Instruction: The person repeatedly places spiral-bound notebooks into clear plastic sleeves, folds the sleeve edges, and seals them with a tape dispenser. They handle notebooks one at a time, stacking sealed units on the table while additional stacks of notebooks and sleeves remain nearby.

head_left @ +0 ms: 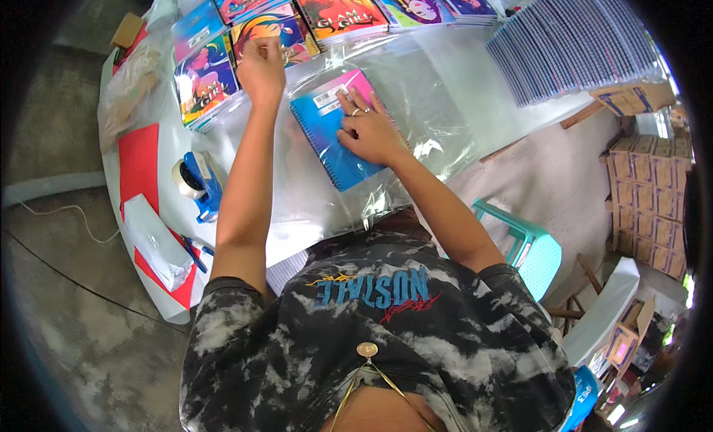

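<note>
- Notebook (334, 138), blue and pink, spiral-bound, lies mid-counter (512, 109) inside a clear plastic bag (427, 124).
- Right hand (369, 129) presses flat on it, fingers spread.
- Left hand (261, 69), farther left, pinches the bag's edge near stacked colourful notebooks (204, 83).

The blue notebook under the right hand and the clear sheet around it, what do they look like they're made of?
The notebook looks like paper with a glossy card cover in blue and pink, bound by what seems a wire spiral along its edge. The clear sheet looks like thin plastic film: see-through, wrinkled, with bright glare. The right hand presses flat on the cover.
</note>
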Available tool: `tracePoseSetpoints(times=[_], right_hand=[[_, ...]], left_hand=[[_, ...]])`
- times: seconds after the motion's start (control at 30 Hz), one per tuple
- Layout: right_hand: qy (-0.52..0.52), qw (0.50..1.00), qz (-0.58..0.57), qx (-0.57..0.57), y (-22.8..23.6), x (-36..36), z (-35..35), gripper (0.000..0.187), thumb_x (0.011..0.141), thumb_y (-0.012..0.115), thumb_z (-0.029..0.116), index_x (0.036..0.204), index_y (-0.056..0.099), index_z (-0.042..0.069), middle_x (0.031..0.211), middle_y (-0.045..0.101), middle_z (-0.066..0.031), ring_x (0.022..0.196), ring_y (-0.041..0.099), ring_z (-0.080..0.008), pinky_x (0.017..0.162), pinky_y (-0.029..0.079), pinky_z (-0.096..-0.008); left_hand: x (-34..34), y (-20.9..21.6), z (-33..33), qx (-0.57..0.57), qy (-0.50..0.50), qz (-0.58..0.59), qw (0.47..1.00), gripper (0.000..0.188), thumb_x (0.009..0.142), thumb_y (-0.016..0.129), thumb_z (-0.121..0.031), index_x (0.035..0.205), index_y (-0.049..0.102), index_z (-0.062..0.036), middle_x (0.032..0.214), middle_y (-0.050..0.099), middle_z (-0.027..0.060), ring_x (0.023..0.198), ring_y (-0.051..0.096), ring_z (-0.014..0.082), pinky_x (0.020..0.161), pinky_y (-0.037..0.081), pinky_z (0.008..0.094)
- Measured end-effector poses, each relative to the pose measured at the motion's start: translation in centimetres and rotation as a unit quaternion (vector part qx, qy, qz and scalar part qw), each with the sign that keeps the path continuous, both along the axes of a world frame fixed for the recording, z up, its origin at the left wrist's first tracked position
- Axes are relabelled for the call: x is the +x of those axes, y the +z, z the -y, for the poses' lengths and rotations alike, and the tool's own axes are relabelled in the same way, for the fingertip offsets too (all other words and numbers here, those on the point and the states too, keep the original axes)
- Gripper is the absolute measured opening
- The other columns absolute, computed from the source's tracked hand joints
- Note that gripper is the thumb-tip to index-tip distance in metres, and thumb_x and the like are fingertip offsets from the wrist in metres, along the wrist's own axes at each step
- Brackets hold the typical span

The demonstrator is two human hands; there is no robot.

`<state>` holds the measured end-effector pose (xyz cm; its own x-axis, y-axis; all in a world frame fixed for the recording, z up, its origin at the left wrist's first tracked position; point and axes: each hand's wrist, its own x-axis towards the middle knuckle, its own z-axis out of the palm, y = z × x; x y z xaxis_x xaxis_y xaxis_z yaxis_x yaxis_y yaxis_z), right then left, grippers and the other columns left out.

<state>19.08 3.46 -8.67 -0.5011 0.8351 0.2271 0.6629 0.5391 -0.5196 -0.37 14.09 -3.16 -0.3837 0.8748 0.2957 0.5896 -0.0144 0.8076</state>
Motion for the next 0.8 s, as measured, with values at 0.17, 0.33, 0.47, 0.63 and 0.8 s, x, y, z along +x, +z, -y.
tracePoseSetpoints(times=[0.17, 0.33, 0.47, 0.63, 0.8], right_hand=[[-0.002, 0.999, 0.021, -0.037, 0.6, -0.1, 0.7, 0.027, 0.080, 0.055, 0.027, 0.064, 0.054, 0.005, 0.138, 0.039, -0.0168, 0.132, 0.028, -0.0349, 0.109, 0.013, -0.0506], [0.018, 1.000, 0.019, 0.015, -0.1, -0.2, -0.5, 0.028, 0.080, 0.055, 0.026, 0.063, 0.051, 0.005, 0.139, 0.038, -0.0165, 0.133, 0.027, -0.0347, 0.108, 0.013, -0.0505], [0.022, 0.999, 0.029, 0.004, -0.3, -0.7, -0.6, 0.028, 0.080, 0.055, 0.028, 0.064, 0.055, 0.006, 0.140, 0.035, -0.0189, 0.133, 0.025, -0.0355, 0.109, 0.012, -0.0503], [0.003, 0.998, -0.056, -0.010, -0.6, -1.5, -0.2, 0.027, 0.081, 0.055, 0.028, 0.069, 0.059, 0.005, 0.143, 0.018, -0.0294, 0.134, 0.017, -0.0426, 0.109, 0.008, -0.0508], [0.049, 0.986, -0.135, -0.079, -1.3, -1.4, -0.4, 0.028, 0.084, 0.052, 0.025, 0.076, 0.060, 0.000, 0.143, 0.012, -0.0330, 0.134, 0.012, -0.0481, 0.109, 0.008, -0.0524]], left_hand=[[5.5, -0.7, 4.8, -0.208, -0.118, -0.173, 0.955, 0.048, 0.079, 0.059, -0.050, 0.096, 0.064, -0.0051, 0.089, 0.066, 0.0174, 0.087, 0.064, 0.0293, 0.074, 0.049, 0.0410], [4.8, -3.0, -1.2, -0.244, -0.111, -0.222, 0.937, 0.037, 0.080, 0.057, -0.044, 0.101, 0.064, -0.0153, 0.089, 0.067, 0.0142, 0.086, 0.064, 0.0310, 0.075, 0.049, 0.0434], [4.7, -0.9, 1.6, -0.141, -0.023, -0.081, 0.986, 0.026, 0.085, 0.054, -0.032, 0.101, 0.061, -0.0124, 0.095, 0.065, 0.0145, 0.085, 0.063, 0.0315, 0.074, 0.048, 0.0433], [2.5, -5.5, 12.0, -0.043, -0.032, -0.228, 0.972, 0.041, 0.091, 0.045, -0.028, 0.126, 0.046, -0.0072, 0.134, 0.041, 0.0146, 0.121, 0.038, 0.0343, 0.098, 0.032, 0.0477], [3.7, -7.1, 14.6, -0.191, -0.074, -0.342, 0.917, 0.054, 0.093, 0.038, -0.031, 0.141, 0.027, -0.0080, 0.150, 0.015, 0.0117, 0.138, 0.005, 0.0374, 0.107, 0.004, 0.0577]])
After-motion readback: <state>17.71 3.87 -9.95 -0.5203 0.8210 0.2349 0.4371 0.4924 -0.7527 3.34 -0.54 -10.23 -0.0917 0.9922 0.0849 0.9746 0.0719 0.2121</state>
